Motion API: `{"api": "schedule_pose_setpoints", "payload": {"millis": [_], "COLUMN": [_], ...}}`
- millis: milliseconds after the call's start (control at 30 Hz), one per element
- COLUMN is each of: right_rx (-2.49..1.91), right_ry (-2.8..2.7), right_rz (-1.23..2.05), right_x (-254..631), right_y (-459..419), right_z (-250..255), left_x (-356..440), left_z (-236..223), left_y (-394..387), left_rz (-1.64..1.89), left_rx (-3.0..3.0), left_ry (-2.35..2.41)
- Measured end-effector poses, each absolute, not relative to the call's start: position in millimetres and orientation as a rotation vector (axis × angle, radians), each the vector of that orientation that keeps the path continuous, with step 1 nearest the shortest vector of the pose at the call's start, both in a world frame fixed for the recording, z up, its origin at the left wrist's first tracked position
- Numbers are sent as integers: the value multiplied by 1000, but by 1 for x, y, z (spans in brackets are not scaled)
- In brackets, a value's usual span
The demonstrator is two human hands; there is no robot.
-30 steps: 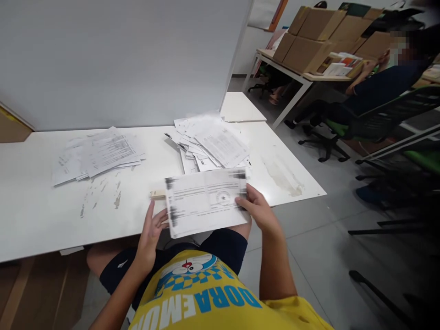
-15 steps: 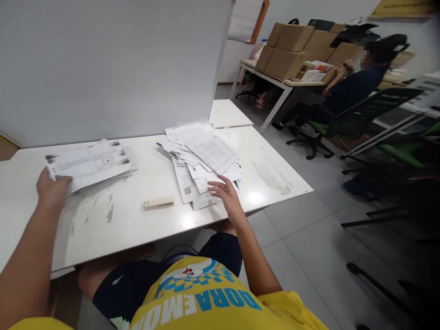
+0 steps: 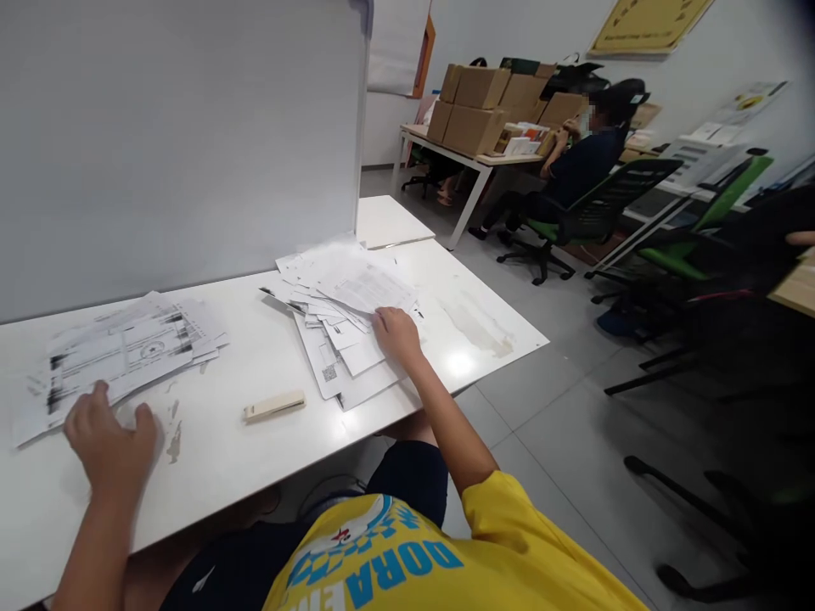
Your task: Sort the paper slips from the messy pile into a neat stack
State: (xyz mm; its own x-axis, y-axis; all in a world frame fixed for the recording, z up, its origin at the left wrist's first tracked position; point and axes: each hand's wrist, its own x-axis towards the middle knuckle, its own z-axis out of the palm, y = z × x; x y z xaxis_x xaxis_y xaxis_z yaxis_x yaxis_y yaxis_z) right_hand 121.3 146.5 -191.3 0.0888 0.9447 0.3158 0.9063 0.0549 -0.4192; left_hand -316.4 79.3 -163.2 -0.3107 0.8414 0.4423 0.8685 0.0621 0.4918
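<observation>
With the left hand (image 3: 111, 437) resting loosely, grasping nothing, beside the flat sorted paper stack (image 3: 120, 352), the right hand (image 3: 396, 333), fingers spread on the loose heap of white printed sheets (image 3: 347, 310) at mid-table, should pinch only the top sheet.

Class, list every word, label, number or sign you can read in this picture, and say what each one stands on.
"DORA", seen upside down, in blue letters on the person's yellow T-shirt; the letters after it run out of view.
Printed lines, a round stamp and a QR code on the white paper sheets and: too small and blurred to read.
Yellow wall poster: text too blurred to read.
</observation>
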Motion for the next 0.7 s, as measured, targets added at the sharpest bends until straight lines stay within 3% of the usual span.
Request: {"api": "schedule_pose_setpoints", "payload": {"millis": [233, 700], "right_rx": [-1830, -1696], "right_ry": [-1557, -1916], "right_rz": [-7, 257], "right_x": [149, 149], "right_y": [152, 178], "right_z": [-195, -195], "left_x": [-330, -339], "left_z": [-192, -197], "left_y": [84, 87], "left_rz": [-1048, -1008], "left_rx": [-1756, -1830], "left_ry": [-2276, -2335]}}
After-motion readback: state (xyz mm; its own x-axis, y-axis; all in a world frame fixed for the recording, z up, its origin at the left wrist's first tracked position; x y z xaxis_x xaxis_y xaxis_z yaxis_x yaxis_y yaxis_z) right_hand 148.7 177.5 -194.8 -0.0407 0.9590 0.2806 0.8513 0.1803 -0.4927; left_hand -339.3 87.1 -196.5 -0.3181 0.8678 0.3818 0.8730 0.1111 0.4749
